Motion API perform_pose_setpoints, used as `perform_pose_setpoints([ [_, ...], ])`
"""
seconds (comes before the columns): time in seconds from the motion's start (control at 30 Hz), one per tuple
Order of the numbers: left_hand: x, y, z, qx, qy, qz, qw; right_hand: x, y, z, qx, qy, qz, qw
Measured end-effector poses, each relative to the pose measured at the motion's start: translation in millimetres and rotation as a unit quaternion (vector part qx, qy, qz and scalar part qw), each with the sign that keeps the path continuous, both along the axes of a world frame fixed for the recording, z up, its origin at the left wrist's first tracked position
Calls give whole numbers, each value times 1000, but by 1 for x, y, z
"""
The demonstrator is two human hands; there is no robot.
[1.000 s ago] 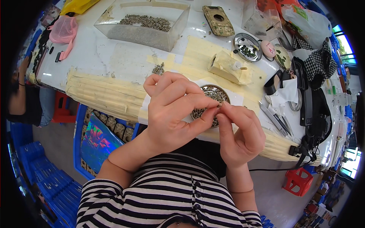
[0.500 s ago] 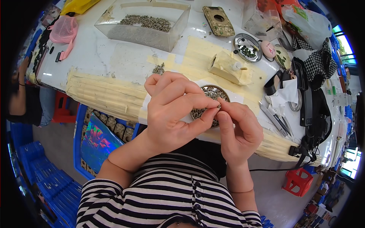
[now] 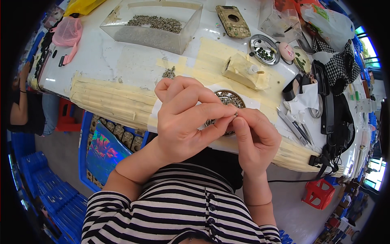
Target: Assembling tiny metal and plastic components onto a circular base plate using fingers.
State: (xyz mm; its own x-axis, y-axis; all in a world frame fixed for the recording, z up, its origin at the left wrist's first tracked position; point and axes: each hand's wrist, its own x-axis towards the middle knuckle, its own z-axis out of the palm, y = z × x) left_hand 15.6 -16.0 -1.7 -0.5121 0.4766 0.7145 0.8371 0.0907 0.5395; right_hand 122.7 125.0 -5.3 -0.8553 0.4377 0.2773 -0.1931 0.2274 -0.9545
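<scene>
Head view looks down on two bare hands meeting fingertip to fingertip above a round, brown-rimmed dish [image 3: 240,97] filled with small grey-brown, metallic-looking pieces [image 3: 230,99]. Thumb and index finger of the left hand [image 3: 180,124] are pinched together, with its other fingers loosely curled above them. Thumb and index finger of the right hand [image 3: 258,140] press in from the other side, and between the two pinches sits a tiny grey piece [image 3: 236,114], mostly covered by the fingertips; its exact shape cannot be told.

Just beyond the left hand's raised fingers lies a little heap of similar grey pieces [image 3: 169,73] on the white tabletop [image 3: 97,51]. Farther past that hand stands a clear plastic rectangular box [image 3: 174,44] with more such pieces inside. Beyond the right hand is a cream, tape-wrapped block [image 3: 243,74]; farther out are a shallow silver round dish [image 3: 277,48] of dark green bits and a camouflage-patterned shell [image 3: 235,23] with a round hole.

Silver tweezers [image 3: 293,127] lie near the right hand, on its right. To the left hand's lower left, below table level, a shiny iridescent sheet [image 3: 103,148] rests in a blue plastic crate [image 3: 83,150].
</scene>
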Motion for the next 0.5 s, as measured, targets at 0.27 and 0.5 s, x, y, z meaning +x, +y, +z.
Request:
perform_pose_setpoints([
  [0.27,-1,2,0,-5,14,-5,1000,-1,3,4,-200,-6,60,978],
  [0.5,-1,2,3,-12,29,-8,999,-1,7,10,-272,-22,83,959],
])
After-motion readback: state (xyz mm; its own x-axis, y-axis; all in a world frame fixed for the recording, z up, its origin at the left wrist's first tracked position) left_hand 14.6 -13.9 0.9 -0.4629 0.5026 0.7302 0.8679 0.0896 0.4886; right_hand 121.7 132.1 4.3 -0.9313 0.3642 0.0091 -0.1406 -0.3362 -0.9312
